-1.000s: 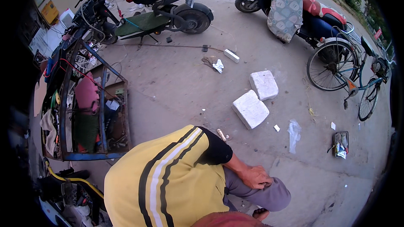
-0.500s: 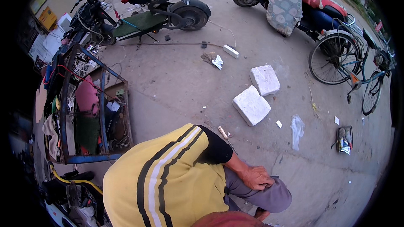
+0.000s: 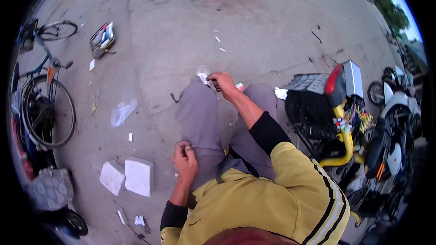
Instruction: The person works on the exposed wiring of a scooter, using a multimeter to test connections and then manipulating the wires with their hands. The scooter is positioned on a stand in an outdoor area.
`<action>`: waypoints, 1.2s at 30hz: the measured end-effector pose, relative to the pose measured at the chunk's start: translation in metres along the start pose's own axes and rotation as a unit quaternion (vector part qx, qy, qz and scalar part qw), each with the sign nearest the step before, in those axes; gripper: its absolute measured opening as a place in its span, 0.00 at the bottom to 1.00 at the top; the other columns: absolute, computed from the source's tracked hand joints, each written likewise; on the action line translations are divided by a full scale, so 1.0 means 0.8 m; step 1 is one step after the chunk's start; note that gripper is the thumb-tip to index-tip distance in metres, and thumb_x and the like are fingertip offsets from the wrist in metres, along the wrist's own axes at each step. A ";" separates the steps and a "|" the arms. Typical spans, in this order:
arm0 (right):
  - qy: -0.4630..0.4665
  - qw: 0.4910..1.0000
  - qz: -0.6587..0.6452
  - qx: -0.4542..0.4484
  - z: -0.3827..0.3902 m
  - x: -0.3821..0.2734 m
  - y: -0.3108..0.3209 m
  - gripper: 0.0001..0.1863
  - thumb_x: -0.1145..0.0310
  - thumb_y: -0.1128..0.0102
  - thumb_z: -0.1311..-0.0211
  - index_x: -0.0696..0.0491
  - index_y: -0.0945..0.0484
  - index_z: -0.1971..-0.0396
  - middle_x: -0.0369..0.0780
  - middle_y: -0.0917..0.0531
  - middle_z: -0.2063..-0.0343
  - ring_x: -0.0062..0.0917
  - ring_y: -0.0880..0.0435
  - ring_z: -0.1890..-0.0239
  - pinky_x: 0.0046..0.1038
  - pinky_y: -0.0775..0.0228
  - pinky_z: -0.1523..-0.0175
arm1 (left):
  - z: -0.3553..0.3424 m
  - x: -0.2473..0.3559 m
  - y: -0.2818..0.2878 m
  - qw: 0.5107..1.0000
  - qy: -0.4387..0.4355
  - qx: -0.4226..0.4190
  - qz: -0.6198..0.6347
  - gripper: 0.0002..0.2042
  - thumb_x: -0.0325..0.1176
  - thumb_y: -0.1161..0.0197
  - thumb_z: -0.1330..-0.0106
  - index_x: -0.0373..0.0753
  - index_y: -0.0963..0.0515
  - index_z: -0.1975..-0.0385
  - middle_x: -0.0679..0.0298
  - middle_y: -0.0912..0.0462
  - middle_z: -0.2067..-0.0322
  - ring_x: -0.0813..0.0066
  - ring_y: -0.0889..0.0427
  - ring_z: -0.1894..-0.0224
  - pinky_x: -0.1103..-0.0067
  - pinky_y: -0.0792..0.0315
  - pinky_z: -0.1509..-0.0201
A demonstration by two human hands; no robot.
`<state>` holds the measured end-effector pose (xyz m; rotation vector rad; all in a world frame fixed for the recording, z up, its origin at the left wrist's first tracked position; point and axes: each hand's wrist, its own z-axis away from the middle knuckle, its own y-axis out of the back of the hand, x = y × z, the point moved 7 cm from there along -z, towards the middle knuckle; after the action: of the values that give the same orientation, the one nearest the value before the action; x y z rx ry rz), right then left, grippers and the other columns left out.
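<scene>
My left hand (image 3: 185, 161) rests on my left thigh, its fingers curled in; whatever they may hold is hidden. Stretched out over my knees, my right hand (image 3: 221, 83) has its fingers drawn together in a pinch, and I cannot make out what is between them. Just beyond its fingertips, by my left knee, a clear round plastic piece (image 3: 203, 71) with a pale patch shows on the ground. A small red and white packet (image 3: 239, 86) lies between my knees. Grey trousers (image 3: 200, 113) cover both my legs.
Two white foam blocks (image 3: 139, 176) and a clear plastic bag (image 3: 123, 112) lie left. Beyond are a bicycle (image 3: 50, 104) and an open case (image 3: 102, 41) of small items. At right stands a yellow-framed vehicle (image 3: 346, 143) with exposed wires (image 3: 354, 122), beside a parked motorcycle (image 3: 393, 131).
The view has swung far to the right: the foam blocks and bicycle now appear at left, the yellow-framed vehicle at right. My right hand has come fully into sight; my left stays on the thigh.
</scene>
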<state>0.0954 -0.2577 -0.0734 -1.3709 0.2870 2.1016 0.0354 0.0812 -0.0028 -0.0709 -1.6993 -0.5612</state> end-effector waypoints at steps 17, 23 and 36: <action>0.325 0.912 -0.024 0.249 0.288 -0.092 0.160 0.13 0.68 0.41 0.42 0.60 0.12 0.67 0.39 0.12 0.73 0.20 0.18 0.69 0.27 0.26 0.60 | -0.159 0.061 -0.143 0.935 -0.080 -0.344 -0.013 0.05 0.28 0.43 0.26 0.34 0.25 0.56 0.73 0.30 0.72 0.86 0.36 0.70 0.82 0.39 0.65; 0.327 0.919 -0.060 0.211 0.400 -0.077 0.169 0.09 0.73 0.41 0.33 0.61 0.15 0.63 0.36 0.13 0.69 0.14 0.19 0.64 0.22 0.27 0.57 | -0.123 0.100 -0.128 0.894 -0.135 -0.427 0.028 0.01 0.21 0.43 0.33 0.35 0.27 0.66 0.73 0.31 0.71 0.85 0.35 0.68 0.82 0.37 0.64; 0.481 0.810 0.043 0.332 0.603 -0.112 0.155 0.06 0.76 0.40 0.34 0.60 0.15 0.64 0.33 0.17 0.77 0.10 0.26 0.75 0.21 0.33 0.69 | -0.091 0.288 -0.198 0.823 -0.381 -0.402 -0.128 0.03 0.25 0.37 0.28 0.35 0.21 0.58 0.68 0.24 0.74 0.84 0.35 0.77 0.78 0.38 0.72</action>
<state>-0.3168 -0.1547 0.2010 -1.8171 1.3576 0.9690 -0.0036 -0.1472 0.1703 -0.7745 -2.1174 -1.5944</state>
